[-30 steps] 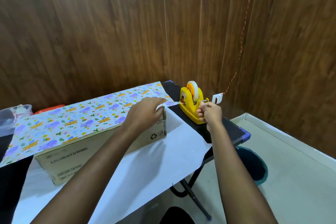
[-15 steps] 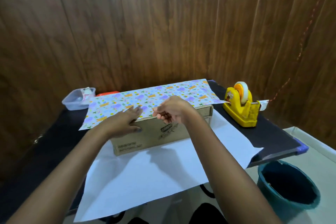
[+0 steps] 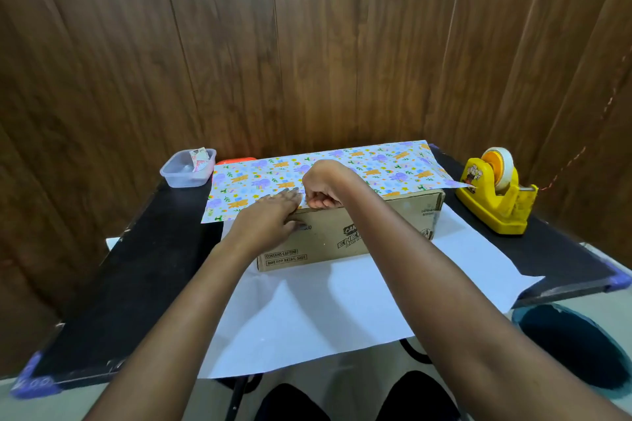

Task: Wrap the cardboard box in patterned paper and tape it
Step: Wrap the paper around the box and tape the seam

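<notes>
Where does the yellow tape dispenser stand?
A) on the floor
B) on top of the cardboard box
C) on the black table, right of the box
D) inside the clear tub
C: the yellow tape dispenser stands on the black table, apart from the cardboard box and beyond its right end.

Single head-worn wide-angle view. Looks forward and down from above the near edge of the table point(image 3: 143, 284), squarely facing the wall point(image 3: 307, 44) behind the far edge. Sits close, centres on the box point(image 3: 328, 243), and takes in the tabletop from left corners to right corners.
</notes>
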A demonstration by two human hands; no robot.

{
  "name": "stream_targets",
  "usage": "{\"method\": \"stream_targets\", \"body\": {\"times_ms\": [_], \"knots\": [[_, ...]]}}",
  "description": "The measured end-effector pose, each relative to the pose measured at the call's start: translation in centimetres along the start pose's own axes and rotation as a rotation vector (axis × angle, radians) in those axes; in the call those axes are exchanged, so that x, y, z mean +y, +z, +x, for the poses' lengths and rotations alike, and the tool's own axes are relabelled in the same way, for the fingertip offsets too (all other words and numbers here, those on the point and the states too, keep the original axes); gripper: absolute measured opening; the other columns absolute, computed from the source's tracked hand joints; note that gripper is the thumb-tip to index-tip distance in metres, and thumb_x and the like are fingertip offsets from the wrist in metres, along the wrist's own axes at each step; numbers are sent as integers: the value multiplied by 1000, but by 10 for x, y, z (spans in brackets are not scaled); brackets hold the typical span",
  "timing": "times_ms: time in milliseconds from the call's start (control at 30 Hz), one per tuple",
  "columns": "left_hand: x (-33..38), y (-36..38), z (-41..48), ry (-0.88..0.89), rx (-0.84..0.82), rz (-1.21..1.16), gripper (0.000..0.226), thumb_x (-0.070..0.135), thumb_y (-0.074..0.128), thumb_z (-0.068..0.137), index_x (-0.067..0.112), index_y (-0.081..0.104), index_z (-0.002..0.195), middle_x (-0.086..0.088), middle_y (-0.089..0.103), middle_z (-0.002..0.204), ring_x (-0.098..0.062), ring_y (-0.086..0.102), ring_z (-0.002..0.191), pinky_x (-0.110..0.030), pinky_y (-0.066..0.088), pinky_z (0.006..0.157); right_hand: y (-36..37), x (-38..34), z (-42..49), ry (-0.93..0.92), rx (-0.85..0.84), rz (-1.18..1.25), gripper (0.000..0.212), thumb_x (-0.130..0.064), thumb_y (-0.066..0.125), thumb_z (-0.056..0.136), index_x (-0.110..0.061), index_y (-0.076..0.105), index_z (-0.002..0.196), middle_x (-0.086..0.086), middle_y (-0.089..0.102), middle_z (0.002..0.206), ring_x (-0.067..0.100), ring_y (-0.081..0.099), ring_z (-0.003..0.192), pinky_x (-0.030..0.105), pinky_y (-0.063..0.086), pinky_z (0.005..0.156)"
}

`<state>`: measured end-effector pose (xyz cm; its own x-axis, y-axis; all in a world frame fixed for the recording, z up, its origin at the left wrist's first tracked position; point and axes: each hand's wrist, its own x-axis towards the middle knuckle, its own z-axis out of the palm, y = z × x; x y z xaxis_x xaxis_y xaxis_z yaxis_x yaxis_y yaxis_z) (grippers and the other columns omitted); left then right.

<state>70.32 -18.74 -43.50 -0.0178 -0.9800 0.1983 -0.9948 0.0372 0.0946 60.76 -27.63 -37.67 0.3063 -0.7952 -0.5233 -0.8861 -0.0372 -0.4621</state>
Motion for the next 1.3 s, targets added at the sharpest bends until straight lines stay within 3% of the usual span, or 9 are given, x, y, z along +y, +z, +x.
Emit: {"method": "stream_targets", "body": {"times_ms": [100, 200, 367, 433, 667, 833, 967, 1167, 1300], "knots": [[-2, 2, 1, 0, 2, -17, 59, 36, 45, 97, 25, 20, 149, 11, 15, 156, -7, 14, 143, -23, 21, 109, -2, -3, 0, 26, -21, -71, 43, -11, 29, 101, -5, 46, 62, 3, 44, 47, 11, 30, 51, 17, 29, 42], [-5, 5, 3, 1, 6, -17, 59, 35, 46, 96, 25, 21, 149, 11, 16, 156, -7, 15, 143, -25, 20, 110, -3, -5, 2, 35, -40, -138, 46, -11, 26, 102, -5, 44, 60, 4, 40, 39, 12, 27, 50, 16, 26, 35], [-6, 6, 3, -8, 15, -17, 58, 34, 46, 96, 26, 21, 149, 11, 16, 156, -9, 17, 143, -25, 22, 110, -3, -6, 3, 43, -82, -260, 46, -13, 22, 104, -6, 42, 62, 4, 29, 61, 12, 23, 52, 16, 21, 42], [-6, 6, 3, -6, 13, -17, 59, 35, 46, 96, 26, 21, 149, 11, 16, 156, -10, 17, 143, -26, 21, 111, -4, -5, 3, 39, -93, -285, 46, -16, 24, 105, -6, 43, 64, 3, 29, 62, 11, 23, 51, 16, 24, 34], [-5, 6, 2, -8, 3, -1, 58, 39, 46, 96, 25, 24, 148, 10, 17, 156, -12, 19, 142, -27, 23, 110, -9, -1, 10, 25, -105, -81, 40, -21, 36, 102, -5, 50, 69, 1, 41, 64, 10, 31, 53, 13, 28, 32], [-5, 6, 2, -8, 17, 5, 58, 38, 44, 97, 27, 21, 149, 13, 16, 156, -9, 17, 142, -24, 22, 109, -6, 5, 7, 6, -86, -19, 40, -18, 38, 102, -6, 49, 65, 0, 46, 47, 9, 33, 51, 13, 28, 33], [-4, 5, 0, -10, 22, 7, 57, 35, 44, 98, 26, 21, 149, 13, 15, 156, -8, 16, 143, -24, 21, 109, -6, 9, 3, -12, -68, -52, 38, -16, 37, 101, -7, 48, 66, 1, 40, 62, 9, 31, 52, 13, 28, 33], [-2, 3, -1, -33, 19, -4, 56, 36, 45, 97, 29, 22, 148, 16, 16, 155, -10, 19, 142, -27, 27, 107, -4, 8, 0, -13, -70, -169, 37, -16, 33, 103, -7, 45, 68, 3, 39, 63, 10, 30, 52, 14, 26, 34], [-3, 3, -1, -37, 14, -4, 57, 35, 45, 97, 30, 22, 148, 16, 17, 155, -10, 19, 142, -28, 28, 106, -3, 6, -5, 6, -62, -197, 38, -17, 34, 103, -6, 45, 69, 2, 47, 36, 11, 31, 48, 16, 29, 36]]}}
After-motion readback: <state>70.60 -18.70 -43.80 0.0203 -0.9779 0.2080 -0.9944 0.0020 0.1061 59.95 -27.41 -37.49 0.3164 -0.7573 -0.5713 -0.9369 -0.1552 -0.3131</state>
